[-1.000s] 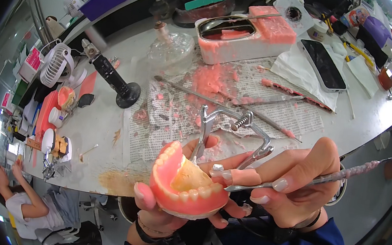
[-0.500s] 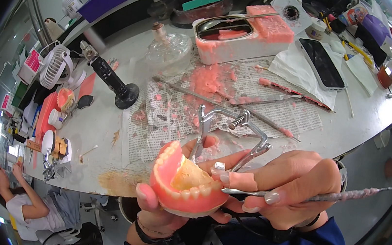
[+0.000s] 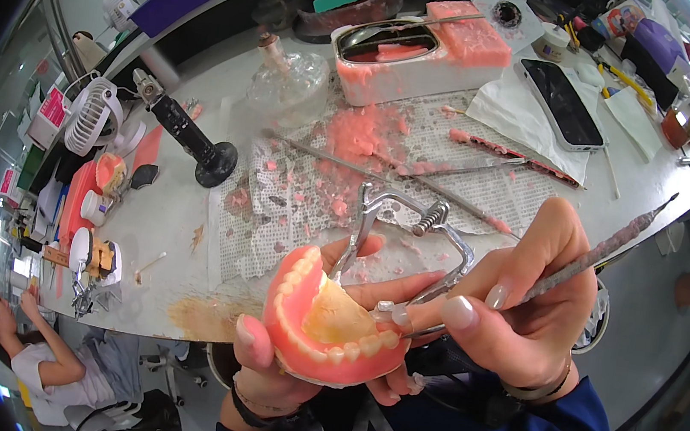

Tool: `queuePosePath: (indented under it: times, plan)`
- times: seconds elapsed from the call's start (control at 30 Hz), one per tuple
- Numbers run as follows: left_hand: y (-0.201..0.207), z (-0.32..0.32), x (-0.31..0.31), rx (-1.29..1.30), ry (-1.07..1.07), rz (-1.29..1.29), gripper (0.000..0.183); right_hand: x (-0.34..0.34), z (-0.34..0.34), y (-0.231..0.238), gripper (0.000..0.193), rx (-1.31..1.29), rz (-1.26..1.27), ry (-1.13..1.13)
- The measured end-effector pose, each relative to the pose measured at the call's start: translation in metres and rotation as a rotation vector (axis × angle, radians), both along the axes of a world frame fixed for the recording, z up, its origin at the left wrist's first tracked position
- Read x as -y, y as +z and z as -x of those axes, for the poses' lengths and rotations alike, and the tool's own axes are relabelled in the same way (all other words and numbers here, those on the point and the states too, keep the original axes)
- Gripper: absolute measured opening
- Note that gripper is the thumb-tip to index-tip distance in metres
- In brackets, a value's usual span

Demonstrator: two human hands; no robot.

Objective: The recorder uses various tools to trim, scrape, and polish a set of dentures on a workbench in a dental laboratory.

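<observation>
My left hand [image 3: 256, 364] is closed around a dental model with a pink wax denture base and a horseshoe row of cream teeth [image 3: 337, 351]. A pale yellow stone area [image 3: 337, 314] fills its middle. Behind the model rises a silver metal articulator frame [image 3: 457, 245] with a spring, and fingers of my left hand pass by it. My right hand [image 3: 521, 323] pinches a wax-crusted metal carver [image 3: 594, 256], its handle slanting up to the right. The carver's lower tip is near the model's right-hand teeth; my fingers partly hide it.
Wax-spattered newspaper [image 3: 306, 250] holds metal tools [image 3: 450, 198]. Behind are a white wax pot [image 3: 417, 86], a glass spirit lamp [image 3: 289, 92] and a phone [image 3: 561, 104]. A black hand torch [image 3: 191, 136], small fan [image 3: 94, 116] and other models [image 3: 103, 259] stand left. Another person [image 3: 44, 351] sits at far left.
My right hand has turned, so the carver's handle now slants up more steeply and its far end is higher. The model has shifted only slightly in my left hand.
</observation>
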State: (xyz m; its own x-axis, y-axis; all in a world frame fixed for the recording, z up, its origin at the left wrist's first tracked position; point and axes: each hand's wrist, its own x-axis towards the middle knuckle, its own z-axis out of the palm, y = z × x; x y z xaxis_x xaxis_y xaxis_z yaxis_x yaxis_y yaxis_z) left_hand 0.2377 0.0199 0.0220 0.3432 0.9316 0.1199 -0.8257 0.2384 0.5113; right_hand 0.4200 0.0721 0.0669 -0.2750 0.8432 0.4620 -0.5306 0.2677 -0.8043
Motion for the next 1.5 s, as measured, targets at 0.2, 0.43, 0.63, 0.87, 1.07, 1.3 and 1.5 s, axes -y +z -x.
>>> queuePosePath:
  times: [0.2, 0.43, 0.63, 0.87, 1.07, 1.3, 1.5]
  plan:
    - [0.002, -0.002, -0.002, 0.020, -0.016, 0.003, 0.124, -0.001, -0.001, -0.002, 0.036, -0.050, -0.001, -0.011]
    - [0.011, 0.002, -0.003, -0.152, -0.053, 0.011, 0.121, -0.012, -0.006, -0.012, 0.039, 0.023, -0.309, 0.005]
    - [0.024, -0.006, -0.002, -0.304, 0.021, 0.094, 0.122, -0.009, -0.011, -0.010, 0.040, 0.107, -0.316, -0.014]
    - [0.011, -0.005, -0.003, -0.101, 0.023, 0.032, 0.118, -0.004, -0.006, -0.015, 0.028, -0.119, -0.101, 0.078]
    - [0.008, 0.003, -0.001, -0.114, -0.002, 0.056, 0.117, -0.008, -0.006, -0.016, 0.028, 0.059, -0.316, 0.007]
    - [0.014, 0.003, -0.003, -0.289, -0.006, 0.046, 0.119, -0.008, 0.001, -0.024, 0.026, 0.011, -0.465, -0.060]
    - [0.014, 0.001, 0.000, -0.326, 0.031, 0.080, 0.122, -0.005, -0.014, -0.019, 0.032, 0.219, -0.524, -0.017]
